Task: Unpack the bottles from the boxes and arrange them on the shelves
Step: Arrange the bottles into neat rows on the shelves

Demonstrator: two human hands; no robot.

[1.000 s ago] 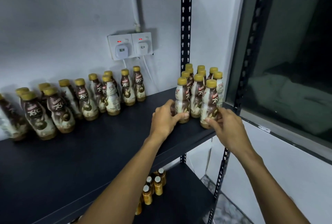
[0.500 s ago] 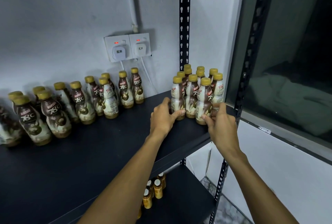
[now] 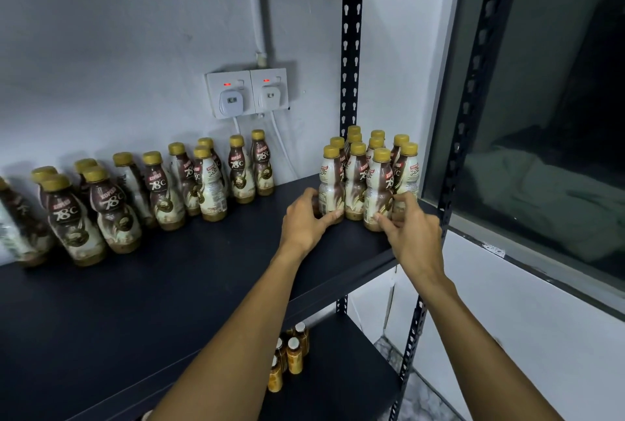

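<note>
Black shelf [image 3: 203, 285] at mid-frame carried the clustered bottles [image 3: 368, 163] at centre right. The left hand [image 3: 306, 221] curled round the front-left bottle [image 3: 331, 184]; the right hand [image 3: 411, 228] pinched the front-right bottle [image 3: 380, 184], apparently squeezing the group tight into the corner.

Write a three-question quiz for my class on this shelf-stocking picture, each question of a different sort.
1. True or false: the left hand and the right hand each grip a bottle in the right-hand cluster.
2. The caps of those bottles are: A red, B gold, C white.
3. Fill in: the small amber bottles stand ____ the stocked shelf.
Key: 1 true; 2 B; 3 below.
</note>
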